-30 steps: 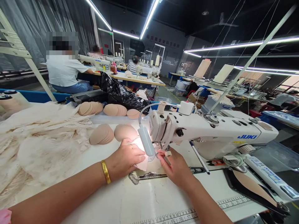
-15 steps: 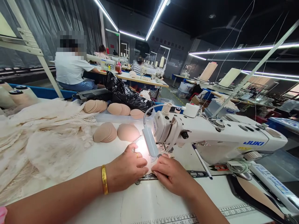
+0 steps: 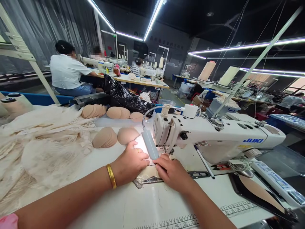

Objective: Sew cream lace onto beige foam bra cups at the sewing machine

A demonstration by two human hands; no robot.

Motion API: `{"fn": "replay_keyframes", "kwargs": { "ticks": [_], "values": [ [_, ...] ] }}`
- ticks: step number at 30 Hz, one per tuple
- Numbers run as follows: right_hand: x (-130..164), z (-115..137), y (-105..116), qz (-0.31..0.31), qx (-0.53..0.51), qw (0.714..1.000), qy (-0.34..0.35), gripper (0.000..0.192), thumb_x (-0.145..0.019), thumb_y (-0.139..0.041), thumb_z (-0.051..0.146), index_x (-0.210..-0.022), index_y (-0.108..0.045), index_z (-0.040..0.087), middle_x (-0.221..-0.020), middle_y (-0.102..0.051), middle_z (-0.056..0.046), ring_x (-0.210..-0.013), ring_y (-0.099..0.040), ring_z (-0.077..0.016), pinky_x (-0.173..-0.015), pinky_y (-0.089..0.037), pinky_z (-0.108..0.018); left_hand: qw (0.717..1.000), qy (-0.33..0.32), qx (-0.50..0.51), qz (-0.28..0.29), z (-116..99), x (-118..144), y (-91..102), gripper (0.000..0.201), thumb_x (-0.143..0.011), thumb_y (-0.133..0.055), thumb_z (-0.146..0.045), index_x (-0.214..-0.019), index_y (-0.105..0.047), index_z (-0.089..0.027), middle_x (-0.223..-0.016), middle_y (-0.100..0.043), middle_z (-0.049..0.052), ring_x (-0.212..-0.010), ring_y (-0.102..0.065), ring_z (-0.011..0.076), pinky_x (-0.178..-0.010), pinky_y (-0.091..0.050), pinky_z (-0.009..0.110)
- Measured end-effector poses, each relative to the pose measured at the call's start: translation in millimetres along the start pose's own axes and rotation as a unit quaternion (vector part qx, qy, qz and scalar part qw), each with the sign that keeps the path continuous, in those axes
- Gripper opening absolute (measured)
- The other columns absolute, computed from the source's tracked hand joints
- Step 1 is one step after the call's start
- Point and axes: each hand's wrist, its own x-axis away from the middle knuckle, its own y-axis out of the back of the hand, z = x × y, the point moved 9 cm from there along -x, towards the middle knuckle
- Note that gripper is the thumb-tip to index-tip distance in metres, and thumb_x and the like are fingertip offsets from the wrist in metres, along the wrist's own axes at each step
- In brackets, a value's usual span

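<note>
Under the lit lamp head (image 3: 150, 144) of the sewing machine (image 3: 214, 132), a pale fabric piece (image 3: 140, 145) lies by the needle area, washed out by the glare. My left hand (image 3: 130, 163), with a gold ring and bracelet, grips its left and near edge, thumb on the far side and fingers curled. My right hand (image 3: 172, 170) pinches its near right edge close to the needle. The lamp hides part of the fabric and the presser foot. Beige foam cups (image 3: 128, 136) lie just beyond my left hand, with a fanned stack (image 3: 105, 137) beside them.
Cream lace fabric (image 3: 45, 152) covers the left of the table. More cups (image 3: 118, 113) lie behind, near a black plastic bag (image 3: 126, 95). A pen (image 3: 204, 161) rests against the machine; a ruler strip (image 3: 181, 222) runs along the near edge. A co-worker (image 3: 68, 71) sits far left.
Both hands have moved slightly away from me with the fabric, baring more of the metal plate's near edge. The camera view has shifted a little.
</note>
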Motion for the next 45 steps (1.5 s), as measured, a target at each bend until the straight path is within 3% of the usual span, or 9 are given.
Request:
{"fn": "replay_keyframes", "kwargs": {
  "ticks": [9,14,19,24,27,34,39,42,45],
  "values": [
    [-3,-6,-4,-0.001,0.038,0.999,-0.032,0.020,-0.100,-0.049,0.017,-0.105,-0.067,0.024,-0.084,-0.065,-0.004,-0.069,-0.055,-0.0205,-0.061,-0.036,-0.029,1.000,0.017,-0.011,0.024,12,-5,-6.5,0.015,-0.094,-0.058,-0.008,-0.092,-0.068,-0.020,-0.092,-0.073,0.004,-0.090,-0.066,0.0273,-0.099,-0.032,0.055],
    [2,3,1,-0.021,0.013,1.000,0.001,0.027,-0.103,-0.045,0.022,-0.114,-0.070,0.025,-0.098,-0.075,-0.008,-0.087,-0.070,-0.0264,-0.071,-0.051,-0.035,0.993,0.079,-0.070,0.057,-14,13,-0.7,0.013,-0.097,-0.056,-0.009,-0.102,-0.068,-0.014,-0.098,-0.074,0.010,-0.093,-0.069,0.0291,-0.098,-0.038,0.053],
    [12,-7,-8,-0.041,-0.007,0.999,0.018,0.032,-0.106,-0.044,0.037,-0.115,-0.073,0.027,-0.110,-0.080,-0.009,-0.090,-0.079,-0.0280,-0.074,-0.062,-0.038,0.986,0.106,-0.058,0.113,-45,74,25.2,0.037,-0.102,-0.064,-0.034,-0.134,-0.059,-0.016,-0.146,-0.064,0.012,-0.120,-0.066,0.0273,-0.108,-0.040,0.053],
    [18,-21,-21,-0.050,-0.001,0.999,0.018,0.037,-0.104,-0.044,0.044,-0.114,-0.076,0.029,-0.111,-0.081,-0.009,-0.082,-0.080,-0.0277,-0.062,-0.064,-0.036,0.918,0.362,-0.075,0.146,-7,166,76.4,0.054,-0.104,-0.063,-0.034,-0.154,-0.051,-0.017,-0.168,-0.041,0.020,-0.153,-0.041,0.0383,-0.120,-0.034,0.066],
    [19,-15,-18,-0.064,0.005,0.998,0.025,0.035,-0.104,-0.044,0.042,-0.111,-0.076,0.028,-0.107,-0.080,-0.008,-0.084,-0.078,-0.0285,-0.066,-0.064,-0.040,0.864,0.462,-0.049,0.195,-8,197,83.1,0.051,-0.104,-0.061,-0.028,-0.152,-0.055,-0.011,-0.163,-0.046,0.023,-0.150,-0.045,0.0407,-0.122,-0.037,0.066],
    [20,57,-5,0.025,-0.088,0.995,0.042,0.029,-0.109,-0.042,0.030,-0.104,-0.070,0.023,-0.094,-0.070,-0.008,-0.092,-0.066,-0.0266,-0.080,-0.056,-0.042,0.934,0.300,0.163,0.100,-95,159,68.9,0.050,-0.096,-0.072,-0.050,-0.142,-0.066,-0.031,-0.148,-0.067,0.006,-0.129,-0.066,0.0335,-0.112,-0.056,0.052],
    [17,98,-14,0.062,-0.184,0.981,-0.006,0.017,-0.105,-0.057,0.025,-0.112,-0.071,0.021,-0.102,-0.068,-0.009,-0.096,-0.064,-0.0256,-0.085,-0.053,-0.040,0.876,0.458,0.132,-0.075,-22,193,97.4,0.056,-0.102,-0.049,-0.061,-0.143,-0.061,-0.026,-0.145,-0.066,0.011,-0.130,-0.064,0.0347,-0.114,-0.051,0.056],
    [6,113,-24,0.073,-0.197,0.977,-0.043,0.018,-0.105,-0.060,0.024,-0.116,-0.073,0.018,-0.105,-0.068,-0.010,-0.101,-0.064,-0.0270,-0.088,-0.052,-0.041,0.838,0.531,0.113,-0.055,20,215,94.9,0.070,-0.088,-0.056,-0.070,-0.131,-0.067,-0.015,-0.136,-0.069,0.019,-0.125,-0.063,0.0435,-0.111,-0.046,0.067],
    [-11,131,-36,0.081,-0.197,0.975,-0.058,0.021,-0.103,-0.065,0.024,-0.120,-0.072,0.015,-0.111,-0.068,-0.014,-0.108,-0.062,-0.0304,-0.093,-0.050,-0.044,0.829,0.533,0.162,-0.041,32,219,87.3,0.045,-0.080,-0.061,-0.062,-0.090,-0.070,-0.019,-0.107,-0.074,0.016,-0.109,-0.066,0.0419,-0.104,-0.048,0.064]
  ]
}}
